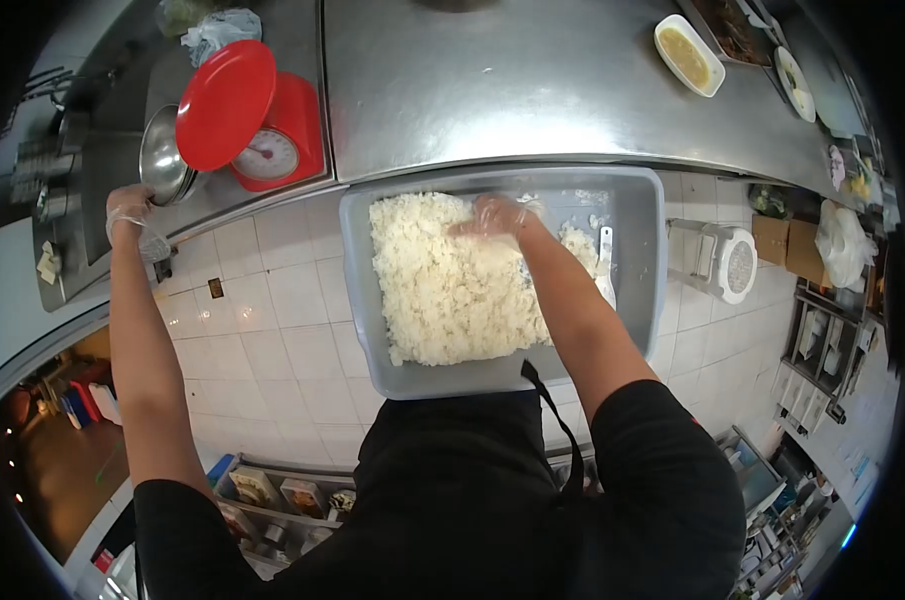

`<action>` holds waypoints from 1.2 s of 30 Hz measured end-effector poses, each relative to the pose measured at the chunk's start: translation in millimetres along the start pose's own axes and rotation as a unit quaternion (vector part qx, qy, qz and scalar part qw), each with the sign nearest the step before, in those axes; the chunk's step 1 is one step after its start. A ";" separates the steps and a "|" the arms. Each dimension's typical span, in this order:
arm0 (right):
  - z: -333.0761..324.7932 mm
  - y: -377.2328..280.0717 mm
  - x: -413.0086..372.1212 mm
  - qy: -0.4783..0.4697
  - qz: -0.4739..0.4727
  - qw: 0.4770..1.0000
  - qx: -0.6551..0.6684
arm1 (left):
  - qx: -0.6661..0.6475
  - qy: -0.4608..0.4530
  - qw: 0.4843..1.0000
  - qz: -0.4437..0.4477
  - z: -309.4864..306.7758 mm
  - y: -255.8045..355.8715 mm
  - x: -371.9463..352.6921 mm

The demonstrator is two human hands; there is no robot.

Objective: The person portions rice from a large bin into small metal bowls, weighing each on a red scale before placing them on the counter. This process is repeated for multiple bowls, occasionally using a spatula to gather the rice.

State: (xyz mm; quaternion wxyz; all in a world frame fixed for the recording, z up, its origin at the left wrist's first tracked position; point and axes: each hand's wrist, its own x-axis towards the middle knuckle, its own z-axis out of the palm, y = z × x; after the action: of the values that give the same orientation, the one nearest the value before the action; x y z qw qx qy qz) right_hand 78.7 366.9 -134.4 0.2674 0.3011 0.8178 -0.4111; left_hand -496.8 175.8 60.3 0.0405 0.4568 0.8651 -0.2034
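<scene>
A large grey tub (355,300) holds a broad bed of cooked white rice (458,290). My right hand (503,217), in a clear plastic glove, is at the rice's upper edge, its fingers pointing left and partly lost in the grains. A white rice paddle (605,262) lies at the tub's right side among loose rice. Far to the left, my left hand (131,208), also in a clear glove, has its fingers closed on the rim of a metal bowl (163,155). Other metal rims show under that bowl. Beside it stands a red dial scale (298,130) with a round red pan (228,105).
Behind the tub runs a steel counter (493,100). A white dish of yellowish liquid (688,57) stands at its right end. To the tub's right is a white appliance (723,262). Cardboard boxes (788,245) and shelving (823,340) stand farther right, above a tiled floor (273,340).
</scene>
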 end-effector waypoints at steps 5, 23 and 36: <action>86.4 16.9 4.5 -0.156 0.010 0.987 -0.038 | -0.552 0.002 0.804 -0.221 4.5 -13.2 6.6; 121.5 105.4 -71.9 -0.322 -0.039 0.901 0.289 | -0.746 0.019 0.658 -0.105 78.7 94.5 -295.2; 14.2 -39.3 -133.3 0.069 0.043 0.974 0.214 | -0.795 -0.197 0.574 -0.013 99.2 435.6 -270.2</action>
State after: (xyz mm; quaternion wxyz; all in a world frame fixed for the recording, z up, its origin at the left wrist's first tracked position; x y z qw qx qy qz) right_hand 143.5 299.9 -30.3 0.1576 0.4136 0.7136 -0.5430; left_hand -0.3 145.9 -98.4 0.5537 0.1788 0.6562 0.4805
